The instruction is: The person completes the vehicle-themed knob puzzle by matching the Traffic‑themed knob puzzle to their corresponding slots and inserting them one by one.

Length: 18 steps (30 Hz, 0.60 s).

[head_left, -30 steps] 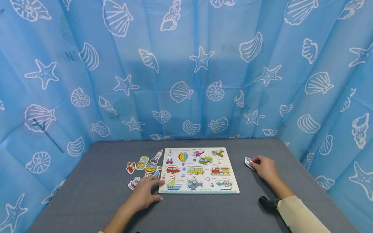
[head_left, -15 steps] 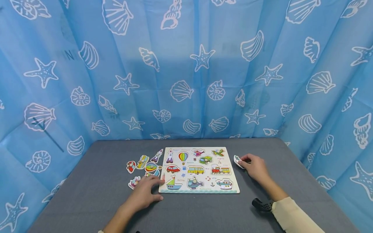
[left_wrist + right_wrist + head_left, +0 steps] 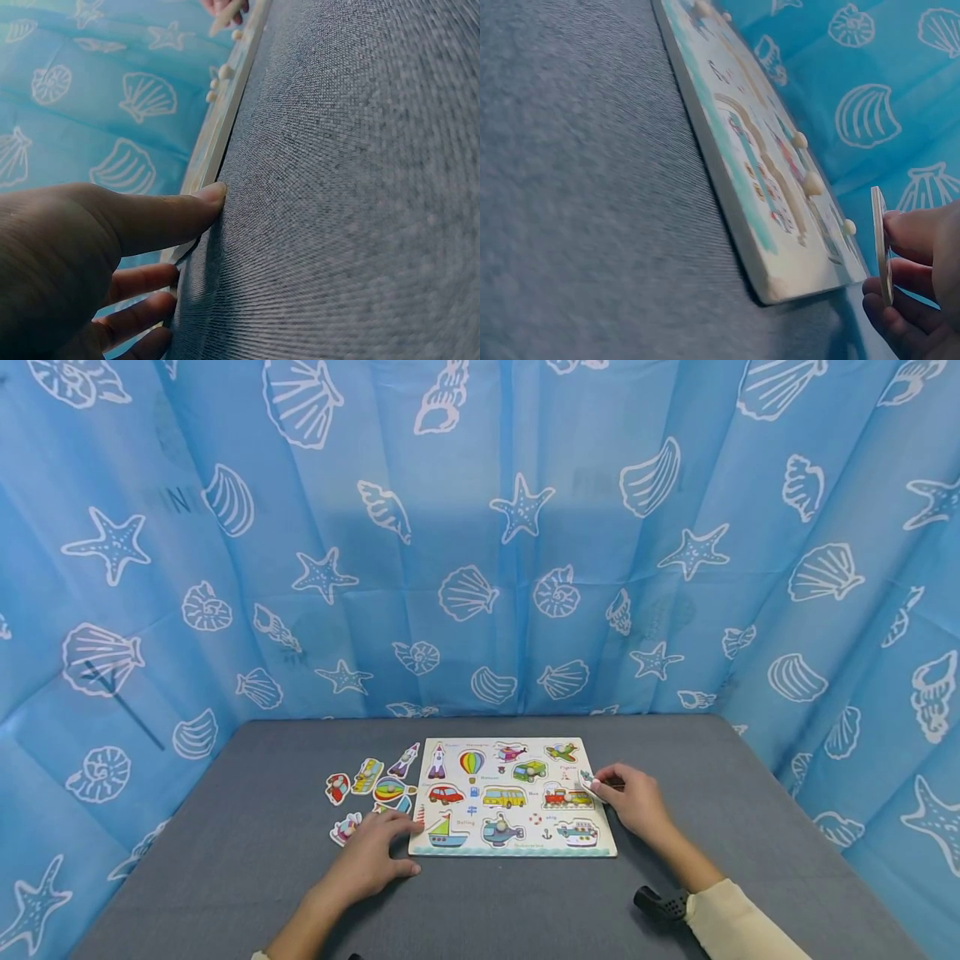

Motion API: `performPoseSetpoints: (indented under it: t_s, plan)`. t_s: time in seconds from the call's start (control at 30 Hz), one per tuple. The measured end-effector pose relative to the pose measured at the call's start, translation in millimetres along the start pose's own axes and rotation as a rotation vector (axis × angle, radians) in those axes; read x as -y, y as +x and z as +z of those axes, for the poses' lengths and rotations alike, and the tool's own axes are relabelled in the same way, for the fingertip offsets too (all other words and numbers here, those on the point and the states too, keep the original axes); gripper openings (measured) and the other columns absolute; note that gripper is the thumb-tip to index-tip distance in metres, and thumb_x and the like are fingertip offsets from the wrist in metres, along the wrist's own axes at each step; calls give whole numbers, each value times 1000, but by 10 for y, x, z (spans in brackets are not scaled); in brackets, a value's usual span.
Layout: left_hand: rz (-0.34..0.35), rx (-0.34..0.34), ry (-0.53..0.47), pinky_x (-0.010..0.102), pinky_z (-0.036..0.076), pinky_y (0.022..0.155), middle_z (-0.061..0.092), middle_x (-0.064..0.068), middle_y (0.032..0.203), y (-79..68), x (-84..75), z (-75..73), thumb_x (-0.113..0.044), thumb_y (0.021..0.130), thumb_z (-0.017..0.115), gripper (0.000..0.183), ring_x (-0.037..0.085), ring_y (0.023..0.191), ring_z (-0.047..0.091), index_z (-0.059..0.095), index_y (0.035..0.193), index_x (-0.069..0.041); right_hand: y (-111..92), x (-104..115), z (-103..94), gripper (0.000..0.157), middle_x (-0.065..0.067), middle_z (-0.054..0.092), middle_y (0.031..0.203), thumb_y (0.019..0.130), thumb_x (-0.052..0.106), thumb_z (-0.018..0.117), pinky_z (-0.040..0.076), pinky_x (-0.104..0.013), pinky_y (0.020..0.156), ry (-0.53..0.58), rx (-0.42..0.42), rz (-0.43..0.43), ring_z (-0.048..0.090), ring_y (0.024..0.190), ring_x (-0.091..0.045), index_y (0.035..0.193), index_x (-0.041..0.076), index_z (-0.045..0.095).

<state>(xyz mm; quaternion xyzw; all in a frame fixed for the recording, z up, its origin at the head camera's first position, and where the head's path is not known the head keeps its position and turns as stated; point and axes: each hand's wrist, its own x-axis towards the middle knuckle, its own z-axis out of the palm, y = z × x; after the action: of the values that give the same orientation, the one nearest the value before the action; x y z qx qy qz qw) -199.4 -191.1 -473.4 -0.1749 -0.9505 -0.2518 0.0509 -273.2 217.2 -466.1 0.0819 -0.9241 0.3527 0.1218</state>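
A wooden puzzle board printed with vehicles lies on the grey table. My right hand pinches a small white-edged puzzle piece above the board's right side. That piece is tilted nearly upright between thumb and fingers in the right wrist view, so its picture is mostly hidden. At the board's front left corner, my left hand rests with fingers spread. Its thumb touches the front edge. In the right wrist view, the ship recess on the board shows no knob, while several other places have wooden knobs.
Left of the board lie several loose puzzle pieces: a rocket, a yellow bus, a balloon and a red one. A blue shell-patterned curtain hangs behind the table. A black wrist strap sits at the right wrist.
My right hand has moved left with the puzzle piece, from the table right of the board to over its right side. The left hand stays in place.
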Motion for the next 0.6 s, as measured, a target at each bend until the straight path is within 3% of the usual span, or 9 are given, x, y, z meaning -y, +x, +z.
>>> performPoseSetpoints:
  t_s: [0.27, 0.6]
  plan:
    - [-10, 6, -3, 52, 41, 92, 61, -3, 113, 1, -1, -4, -27, 68, 88, 47, 28, 109, 53, 72, 111, -19, -62, 97, 42, 8, -3, 64, 86, 87, 9, 73, 46, -36, 69, 7, -7, -50, 57, 77, -18, 92, 5, 69]
    - [8, 2, 3, 52, 41, 91, 61, -3, 112, 1, 16, 10, -28, 67, 88, 48, 28, 108, 53, 71, 111, -18, -169, 194, 83, 8, 2, 62, 84, 86, 10, 74, 43, -34, 67, 8, 69, -79, 51, 74, -14, 91, 11, 68]
